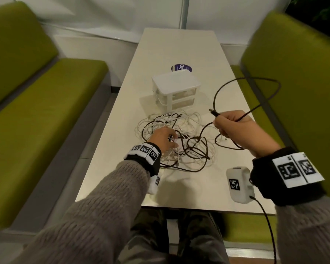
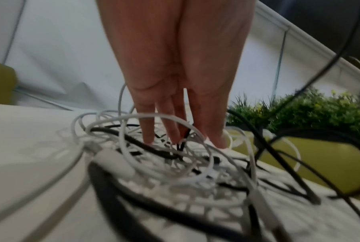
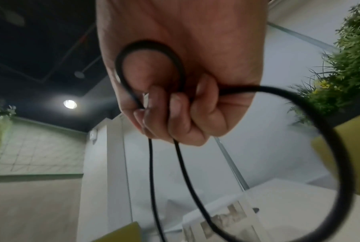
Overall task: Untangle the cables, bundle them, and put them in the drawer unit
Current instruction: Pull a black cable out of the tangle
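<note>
A tangle of white and black cables lies on the cream table, just in front of the white drawer unit, whose drawers are closed. My left hand rests on the tangle with straight fingers pointing down into it. My right hand is raised to the right of the pile and grips a black cable. Its plug sticks out past the knuckles, and a wide loop arcs over the table's right edge. In the right wrist view the curled fingers hold two strands of that cable.
Green upholstered benches flank the table on the left and right. A round purple sticker lies behind the drawer unit. Green plants stand beyond the right bench. A white wall closes the table's far end.
</note>
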Demonstrator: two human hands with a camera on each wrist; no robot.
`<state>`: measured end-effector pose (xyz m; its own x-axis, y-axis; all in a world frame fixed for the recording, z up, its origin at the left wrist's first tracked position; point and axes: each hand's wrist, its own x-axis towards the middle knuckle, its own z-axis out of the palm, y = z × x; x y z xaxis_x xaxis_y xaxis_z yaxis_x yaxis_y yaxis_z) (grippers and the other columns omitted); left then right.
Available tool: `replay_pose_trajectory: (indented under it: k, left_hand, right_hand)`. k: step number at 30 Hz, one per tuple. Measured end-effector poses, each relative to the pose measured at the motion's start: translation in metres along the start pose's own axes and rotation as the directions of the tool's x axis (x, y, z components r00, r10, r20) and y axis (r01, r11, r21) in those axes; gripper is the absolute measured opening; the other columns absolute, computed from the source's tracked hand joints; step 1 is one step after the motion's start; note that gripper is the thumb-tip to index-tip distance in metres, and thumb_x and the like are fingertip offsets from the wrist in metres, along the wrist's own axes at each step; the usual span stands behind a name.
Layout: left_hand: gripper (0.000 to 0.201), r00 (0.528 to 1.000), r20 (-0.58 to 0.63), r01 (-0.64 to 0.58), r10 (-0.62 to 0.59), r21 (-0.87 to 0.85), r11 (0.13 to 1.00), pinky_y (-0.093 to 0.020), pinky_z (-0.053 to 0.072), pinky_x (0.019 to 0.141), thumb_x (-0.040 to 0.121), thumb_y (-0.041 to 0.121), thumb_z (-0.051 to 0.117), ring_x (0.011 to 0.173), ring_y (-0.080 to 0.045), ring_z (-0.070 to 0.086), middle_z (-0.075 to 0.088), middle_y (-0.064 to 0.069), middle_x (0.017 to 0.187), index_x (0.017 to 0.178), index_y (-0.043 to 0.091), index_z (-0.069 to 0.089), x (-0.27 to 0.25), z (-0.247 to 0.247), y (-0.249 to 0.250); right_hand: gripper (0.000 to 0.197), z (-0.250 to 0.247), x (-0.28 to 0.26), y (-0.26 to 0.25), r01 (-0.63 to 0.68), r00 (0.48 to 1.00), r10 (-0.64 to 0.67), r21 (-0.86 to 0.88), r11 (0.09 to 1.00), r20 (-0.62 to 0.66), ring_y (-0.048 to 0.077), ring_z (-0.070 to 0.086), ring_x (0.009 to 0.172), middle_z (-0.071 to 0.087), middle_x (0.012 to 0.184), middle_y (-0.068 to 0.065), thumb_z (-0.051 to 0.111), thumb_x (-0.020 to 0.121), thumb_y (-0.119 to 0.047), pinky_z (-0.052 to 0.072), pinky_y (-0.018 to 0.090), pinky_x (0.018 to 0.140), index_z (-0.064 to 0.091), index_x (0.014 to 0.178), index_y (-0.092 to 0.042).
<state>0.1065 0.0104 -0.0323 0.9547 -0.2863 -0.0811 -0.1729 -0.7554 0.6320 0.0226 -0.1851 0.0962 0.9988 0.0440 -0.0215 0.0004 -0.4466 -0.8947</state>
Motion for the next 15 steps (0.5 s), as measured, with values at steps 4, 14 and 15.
replay_pose_trajectory:
  k: [4,14,15]
  left_hand:
    - [0.017,1.000,-0.024,-0.016,0.014,-0.081,0.997,-0.036,0.047,0.093,0.082,0.010,0.064,0.106,-0.022,0.059,0.064,-0.007,0.111,0.098,0.015,0.068,-0.010,-0.014,0.006]
    - [0.028,0.949,-0.007,-0.279,0.316,-0.486,0.828,-0.026,0.046,0.077,0.098,0.030,0.042,0.071,-0.009,0.060,0.066,0.012,0.074,0.110,0.008,0.057,-0.052,-0.034,0.074]
    - [0.026,0.940,-0.062,-0.325,0.334,-0.451,0.831,-0.020,0.044,0.069,0.099,0.024,0.041,0.063,-0.005,0.053,0.062,0.016,0.066,0.102,0.007,0.061,-0.052,-0.036,0.075]
  right_hand:
    - [0.023,0.006,0.000,0.012,-0.050,0.998,0.048,0.080,0.996,0.027,0.015,0.023,0.051,0.030,0.055,0.003,0.052,0.086,-0.013,0.019,0.018,0.043,0.046,0.064,-0.008]
    - [0.034,0.016,0.007,-0.003,-0.034,0.999,0.026,0.240,0.970,0.036,0.009,0.025,0.044,0.035,0.052,0.000,0.048,0.093,-0.014,0.019,0.021,0.043,0.046,0.059,-0.013]
    - [0.032,0.016,0.007,-0.004,-0.014,0.999,0.006,0.248,0.969,0.033,0.008,0.026,0.044,0.039,0.054,0.000,0.048,0.094,-0.014,0.019,0.021,0.043,0.049,0.062,-0.012]
